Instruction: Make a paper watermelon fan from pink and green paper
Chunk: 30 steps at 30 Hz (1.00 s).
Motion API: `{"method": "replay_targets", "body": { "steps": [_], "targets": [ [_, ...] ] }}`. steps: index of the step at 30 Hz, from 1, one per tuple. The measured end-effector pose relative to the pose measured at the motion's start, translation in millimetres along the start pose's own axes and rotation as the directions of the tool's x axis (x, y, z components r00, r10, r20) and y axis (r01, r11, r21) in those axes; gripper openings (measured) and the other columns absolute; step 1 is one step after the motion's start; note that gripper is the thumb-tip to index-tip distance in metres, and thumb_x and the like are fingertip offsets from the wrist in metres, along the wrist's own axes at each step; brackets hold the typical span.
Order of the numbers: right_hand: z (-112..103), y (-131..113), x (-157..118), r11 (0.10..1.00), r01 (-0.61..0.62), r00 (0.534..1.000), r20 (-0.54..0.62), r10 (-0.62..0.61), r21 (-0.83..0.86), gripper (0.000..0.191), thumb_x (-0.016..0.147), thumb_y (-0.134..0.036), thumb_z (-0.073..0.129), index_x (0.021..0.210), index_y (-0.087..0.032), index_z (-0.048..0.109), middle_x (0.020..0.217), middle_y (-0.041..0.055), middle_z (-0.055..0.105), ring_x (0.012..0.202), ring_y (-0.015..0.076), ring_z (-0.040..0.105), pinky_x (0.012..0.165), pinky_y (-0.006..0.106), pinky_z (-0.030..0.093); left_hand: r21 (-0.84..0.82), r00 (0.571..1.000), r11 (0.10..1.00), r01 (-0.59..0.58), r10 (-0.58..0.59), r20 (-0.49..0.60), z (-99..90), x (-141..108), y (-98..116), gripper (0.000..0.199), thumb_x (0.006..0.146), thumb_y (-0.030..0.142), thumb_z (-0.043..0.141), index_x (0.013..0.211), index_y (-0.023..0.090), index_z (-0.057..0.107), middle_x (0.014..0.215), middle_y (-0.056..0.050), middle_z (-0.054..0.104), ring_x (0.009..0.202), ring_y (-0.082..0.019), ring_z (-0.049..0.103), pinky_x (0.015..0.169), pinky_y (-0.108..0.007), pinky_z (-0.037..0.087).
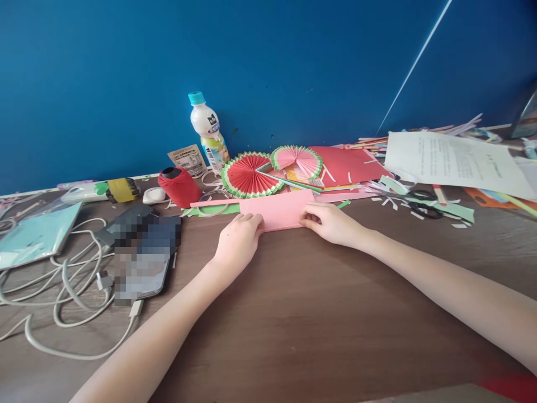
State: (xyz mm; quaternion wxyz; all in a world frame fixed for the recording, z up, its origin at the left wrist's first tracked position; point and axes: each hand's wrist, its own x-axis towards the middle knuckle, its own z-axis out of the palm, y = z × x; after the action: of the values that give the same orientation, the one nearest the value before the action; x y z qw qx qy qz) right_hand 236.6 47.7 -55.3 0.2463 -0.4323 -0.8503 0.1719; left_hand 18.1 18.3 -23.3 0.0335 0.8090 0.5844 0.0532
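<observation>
A pink sheet of paper (279, 210) lies between my hands at the middle of the table, with a narrow folded band along its near edge. My left hand (240, 238) pinches its near left corner, fingers curled. At the right end, my right hand (329, 223) grips the near right corner between thumb and fingers. Just behind the sheet lie a red pleated paper fan (251, 174) with a green and white rim and a smaller pink pleated fan (296, 161).
A bottle (210, 134) and a red thread spool (180, 186) stand behind on the left. A phone (146, 263) and white cables (62, 280) lie at the left. Black scissors (423, 204), paper scraps and a printed sheet (453, 162) are at the right. A blue wall rises behind.
</observation>
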Motion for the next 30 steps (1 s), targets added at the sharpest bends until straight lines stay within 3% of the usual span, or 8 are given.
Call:
{"method": "replay_targets", "body": {
  "steps": [6, 14, 24, 30],
  "targets": [
    [3.1, 3.7, 1.5, 0.995, -0.058, 0.998, -0.005, 0.059, 0.076, 0.007, 0.081, -0.019, 0.053, 0.075, -0.018, 0.056, 0.07, 0.0014, 0.056, 0.062, 0.0132, 0.049, 0.057, 0.025, 0.038, -0.168, 1.0, 0.986, 0.004, 0.0, 0.026, 3.1, 7.6, -9.4, 0.011, 0.082, 0.017, 0.046, 0.077, 0.019, 0.056, 0.082, -0.003, 0.062, 0.08, -0.019, 0.056, 0.067, -0.027, 0.04],
    [4.0, 4.0, 2.1, 0.987, -0.109, 0.994, -0.016, 0.112, 0.115, 0.007, 0.079, -0.021, 0.056, 0.073, -0.017, 0.055, 0.072, 0.0008, 0.055, 0.064, 0.0131, 0.049, 0.058, 0.026, 0.039, -0.45, 0.995, 0.892, -0.043, 0.081, 0.066, 6.6, 16.1, -24.0, 0.006, 0.076, 0.019, 0.048, 0.072, 0.019, 0.052, 0.074, 0.001, 0.06, 0.069, -0.014, 0.053, 0.064, -0.025, 0.039],
    [8.5, 10.2, 1.2, 0.997, -0.003, 0.997, -0.081, 0.009, 0.073, 0.008, 0.08, -0.019, 0.055, 0.072, -0.018, 0.055, 0.08, 0.0038, 0.051, 0.081, 0.0189, 0.05, 0.07, 0.033, 0.044, -0.495, 0.985, 0.865, -0.074, 0.142, 0.102, 5.4, 19.3, -37.1, 0.01, 0.076, 0.018, 0.047, 0.072, 0.018, 0.056, 0.078, 0.0, 0.062, 0.073, -0.015, 0.055, 0.067, -0.026, 0.042],
    [4.8, 5.6, 1.1, 0.998, 0.038, 0.996, -0.078, -0.042, -0.05, 0.01, 0.082, -0.019, 0.057, 0.071, -0.017, 0.055, 0.07, 0.0025, 0.051, 0.077, 0.0192, 0.047, 0.07, 0.032, 0.038, -0.485, 0.98, 0.864, -0.135, 0.188, 0.061, 4.3, 19.3, -38.8, 0.011, 0.075, 0.013, 0.047, 0.08, 0.017, 0.056, 0.077, 0.0, 0.059, 0.069, -0.013, 0.054, 0.065, -0.024, 0.042]
  ]
}}
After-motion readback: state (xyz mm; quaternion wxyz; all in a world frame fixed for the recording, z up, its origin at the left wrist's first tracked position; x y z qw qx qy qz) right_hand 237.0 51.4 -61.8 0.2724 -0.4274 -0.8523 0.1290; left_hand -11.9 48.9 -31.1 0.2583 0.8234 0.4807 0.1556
